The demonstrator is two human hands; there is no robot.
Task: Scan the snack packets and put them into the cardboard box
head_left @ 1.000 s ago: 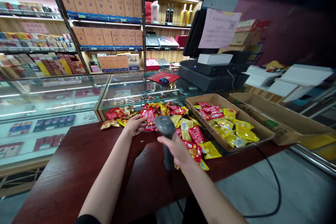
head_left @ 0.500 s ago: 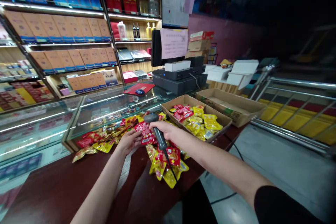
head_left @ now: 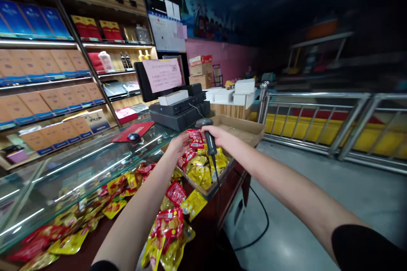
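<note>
Before a pink wall (head_left: 225,57), holding a red packet (head_left: 196,139) in the left hand (head_left: 179,145) and a scanner (head_left: 210,144) in the right hand (head_left: 215,133), near a box (head_left: 223,175) of packets (head_left: 199,170).

Glossy plastic packets (head_left: 169,223), matt cardboard box (head_left: 239,129)

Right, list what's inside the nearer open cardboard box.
Red packets and yellow packets show in the nearer cardboard box. The left hand, its held red packet, the right hand and scanner block part of the view; anything beneath the top layer is covered.
</note>
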